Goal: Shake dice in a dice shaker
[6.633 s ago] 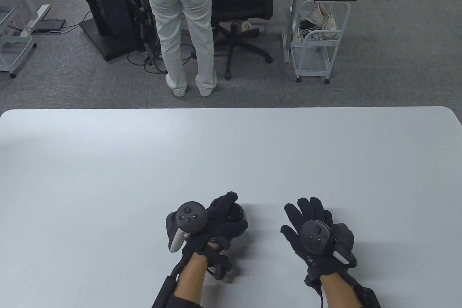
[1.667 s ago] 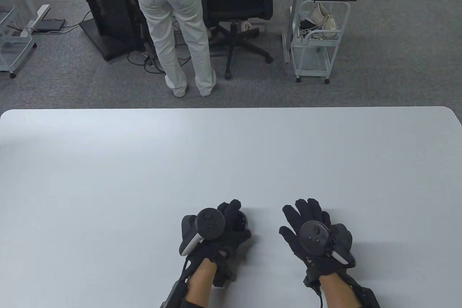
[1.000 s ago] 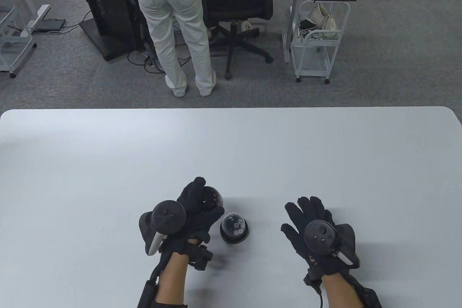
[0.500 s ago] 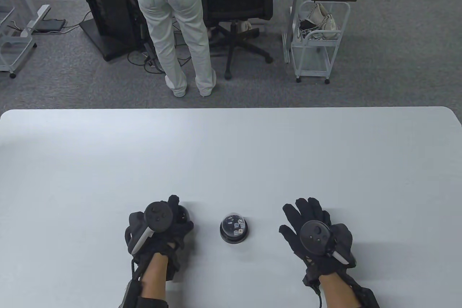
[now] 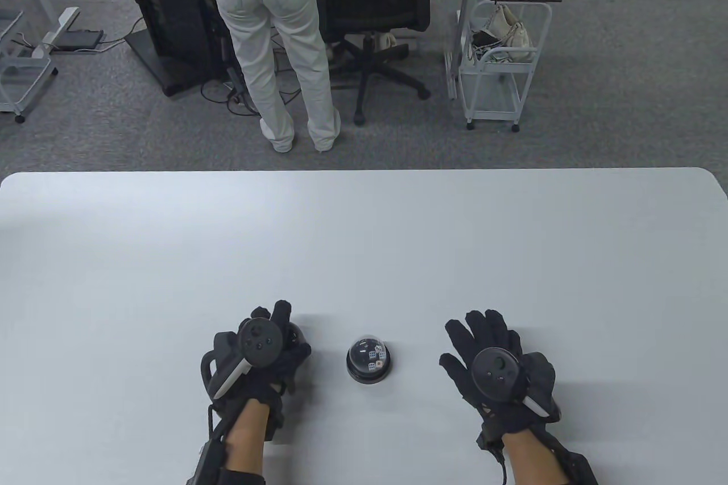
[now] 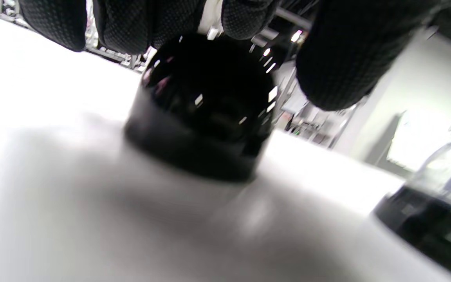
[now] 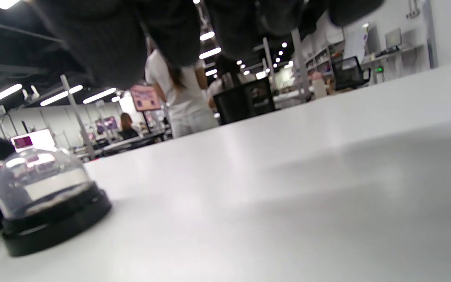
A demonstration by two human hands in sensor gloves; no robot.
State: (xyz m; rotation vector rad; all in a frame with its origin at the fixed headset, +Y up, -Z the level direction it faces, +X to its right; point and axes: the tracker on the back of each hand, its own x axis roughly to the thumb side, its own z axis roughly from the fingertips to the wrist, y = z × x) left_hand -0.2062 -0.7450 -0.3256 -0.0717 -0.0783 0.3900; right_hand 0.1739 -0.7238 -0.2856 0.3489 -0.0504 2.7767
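A dark cover (image 5: 293, 334) stood on the white counter (image 5: 364, 235) at the left, glossy and black, its rounded top under the fingers (image 6: 335, 58) of the left hand (image 5: 259, 357), which arched over it; whether they gripped it or only hovered could not be told. To its right, apart from both hands, sat the dice shaker (image 5: 368, 360): a clear dome on a round black base, with several small white dice (image 5: 372, 359) visible inside. In the right wrist view the dome (image 7: 39, 182) caught the ceiling lights. Further right, the right hand (image 5: 495, 365) lay spread flat on the counter, fingers apart, holding nothing. Beyond the counter's far edge, on grey carpet, a person in pale trousers (image 5: 267, 36) stood facing away beside a black office chair (image 5: 378, 13), with a white wire trolley (image 5: 497, 64) off to the right.
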